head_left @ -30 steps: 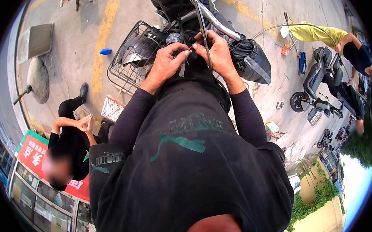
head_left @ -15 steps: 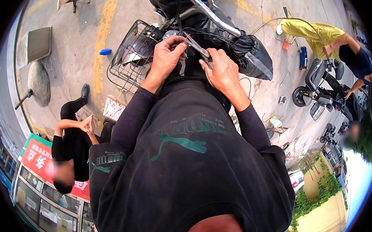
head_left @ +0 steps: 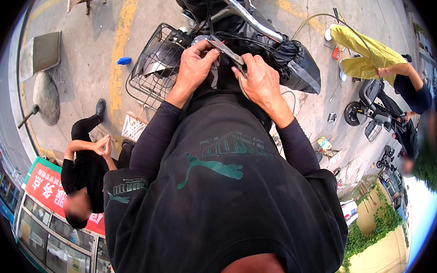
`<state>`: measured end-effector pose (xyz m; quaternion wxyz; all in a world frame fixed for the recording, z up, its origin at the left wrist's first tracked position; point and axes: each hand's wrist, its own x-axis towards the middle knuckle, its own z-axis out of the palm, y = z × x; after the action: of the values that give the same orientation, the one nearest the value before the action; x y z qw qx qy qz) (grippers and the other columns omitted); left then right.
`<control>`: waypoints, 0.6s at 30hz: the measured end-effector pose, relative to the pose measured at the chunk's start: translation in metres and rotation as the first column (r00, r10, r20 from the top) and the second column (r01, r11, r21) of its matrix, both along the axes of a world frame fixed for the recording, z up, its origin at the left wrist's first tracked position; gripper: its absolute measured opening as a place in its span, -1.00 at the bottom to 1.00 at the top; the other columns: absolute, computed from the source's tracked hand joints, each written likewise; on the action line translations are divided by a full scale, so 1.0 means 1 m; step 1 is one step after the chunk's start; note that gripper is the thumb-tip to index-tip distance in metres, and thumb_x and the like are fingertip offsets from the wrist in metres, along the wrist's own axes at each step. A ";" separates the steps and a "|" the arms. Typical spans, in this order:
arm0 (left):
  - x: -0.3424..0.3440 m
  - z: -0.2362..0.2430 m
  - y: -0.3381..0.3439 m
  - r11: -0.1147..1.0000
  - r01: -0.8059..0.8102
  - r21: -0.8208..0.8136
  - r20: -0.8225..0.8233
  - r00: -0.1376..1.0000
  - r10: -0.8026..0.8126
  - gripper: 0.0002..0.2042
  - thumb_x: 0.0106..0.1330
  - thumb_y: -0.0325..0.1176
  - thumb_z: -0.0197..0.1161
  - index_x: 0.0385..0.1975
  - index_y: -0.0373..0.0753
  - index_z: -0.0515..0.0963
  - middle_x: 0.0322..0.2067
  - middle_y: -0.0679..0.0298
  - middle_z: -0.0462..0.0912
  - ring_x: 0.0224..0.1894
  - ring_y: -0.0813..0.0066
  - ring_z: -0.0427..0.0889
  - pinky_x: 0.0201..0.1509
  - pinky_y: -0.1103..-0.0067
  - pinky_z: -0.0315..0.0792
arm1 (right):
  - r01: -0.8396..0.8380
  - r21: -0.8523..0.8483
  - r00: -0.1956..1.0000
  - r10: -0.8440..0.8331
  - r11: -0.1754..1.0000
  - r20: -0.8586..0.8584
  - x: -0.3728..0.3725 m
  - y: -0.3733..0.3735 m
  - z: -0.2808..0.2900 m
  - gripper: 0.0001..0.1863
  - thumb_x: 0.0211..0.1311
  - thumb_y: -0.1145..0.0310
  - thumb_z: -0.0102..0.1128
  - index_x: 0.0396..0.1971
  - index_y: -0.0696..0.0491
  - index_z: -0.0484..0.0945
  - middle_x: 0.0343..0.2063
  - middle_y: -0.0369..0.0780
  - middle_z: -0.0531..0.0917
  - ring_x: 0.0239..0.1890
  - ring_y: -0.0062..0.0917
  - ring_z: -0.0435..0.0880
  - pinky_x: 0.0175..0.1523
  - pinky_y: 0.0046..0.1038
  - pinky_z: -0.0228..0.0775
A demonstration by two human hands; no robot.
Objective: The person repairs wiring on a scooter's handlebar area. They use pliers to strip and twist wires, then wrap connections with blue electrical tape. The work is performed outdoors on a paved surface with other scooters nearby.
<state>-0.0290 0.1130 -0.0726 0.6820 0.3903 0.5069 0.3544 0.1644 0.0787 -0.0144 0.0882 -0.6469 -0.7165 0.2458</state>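
My right hand (head_left: 261, 81) is closed round the handles of metal scissors (head_left: 228, 50), whose blades point up and left toward my other hand. My left hand (head_left: 194, 68) pinches a thin wire between thumb and forefinger. A green bit of wire (head_left: 217, 64) shows just below those fingertips, and a tiny red bit lies by the blades. How the blades meet the wire is too small to tell. Both hands are above the front of a vehicle with a chrome handlebar (head_left: 252, 19), black cables and a black wire basket (head_left: 149, 59) on its left.
A black drawstring bag (head_left: 296, 67) hangs right of my hands. At left a person in black (head_left: 86, 174) sits near a stone (head_left: 48, 97) and a blue object (head_left: 123, 60). At right, a person in yellow trousers (head_left: 371, 52) holds a hose beside a parked scooter (head_left: 368, 108).
The scissors and my right hand have shifted slightly left, so the blades reach further over my left fingertips. At right the person in yellow trousers has stepped and turned.
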 end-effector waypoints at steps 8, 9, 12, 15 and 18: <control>0.000 0.001 0.001 0.999 0.015 -0.034 0.008 1.000 -0.015 -0.83 0.44 -0.37 0.25 -0.10 -0.28 0.67 -0.43 0.42 0.66 -0.41 0.74 0.56 -0.35 0.71 0.39 | -0.004 -0.039 1.000 0.004 0.999 0.000 0.001 0.001 -0.001 -0.65 0.23 0.16 0.39 -0.20 0.06 0.48 -0.39 -0.07 0.59 -0.35 -0.05 0.68 -0.31 -0.05 0.50; 0.000 0.001 0.001 0.999 0.011 -0.038 0.010 1.000 -0.010 -0.83 0.44 -0.37 0.25 -0.10 -0.28 0.67 -0.43 0.42 0.66 -0.41 0.74 0.56 -0.35 0.71 0.39 | -0.003 -0.038 1.000 0.003 0.999 -0.002 0.001 0.002 -0.002 -0.65 0.23 0.16 0.39 -0.21 0.06 0.48 -0.40 -0.06 0.59 -0.35 -0.04 0.68 -0.31 -0.05 0.50; 0.001 -0.001 0.001 0.999 0.007 -0.046 0.017 1.000 -0.006 -0.83 0.43 -0.38 0.27 -0.09 -0.30 0.66 -0.42 0.41 0.66 -0.42 0.73 0.55 -0.33 0.72 0.39 | 0.000 -0.024 1.000 0.000 1.000 -0.017 0.004 0.001 -0.008 -0.65 0.23 0.17 0.38 -0.21 0.07 0.47 -0.40 -0.03 0.59 -0.35 -0.02 0.68 -0.31 -0.03 0.51; 0.001 -0.001 0.002 0.998 -0.014 -0.061 0.042 0.999 0.016 -0.82 0.42 -0.39 0.28 -0.09 -0.33 0.65 -0.39 0.39 0.66 -0.41 0.71 0.55 -0.32 0.71 0.39 | -0.003 -0.021 1.000 0.002 1.000 -0.019 0.005 0.001 -0.009 -0.65 0.22 0.18 0.38 -0.20 0.07 0.46 -0.39 -0.02 0.59 -0.36 -0.01 0.68 -0.31 -0.02 0.52; 0.002 -0.004 0.002 0.999 0.004 -0.038 0.041 0.999 -0.002 -0.82 0.43 -0.39 0.26 -0.09 -0.34 0.65 -0.38 0.37 0.65 -0.40 0.70 0.55 -0.31 0.69 0.41 | -0.002 -0.027 1.000 0.002 1.000 -0.015 0.006 0.001 -0.012 -0.65 0.21 0.19 0.39 -0.21 0.07 0.46 -0.39 -0.02 0.59 -0.36 -0.01 0.68 -0.31 -0.03 0.52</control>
<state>-0.0270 0.1154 -0.0763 0.7000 0.3706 0.4991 0.3514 0.1709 0.0794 -0.0266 0.0848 -0.6455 -0.7130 0.2603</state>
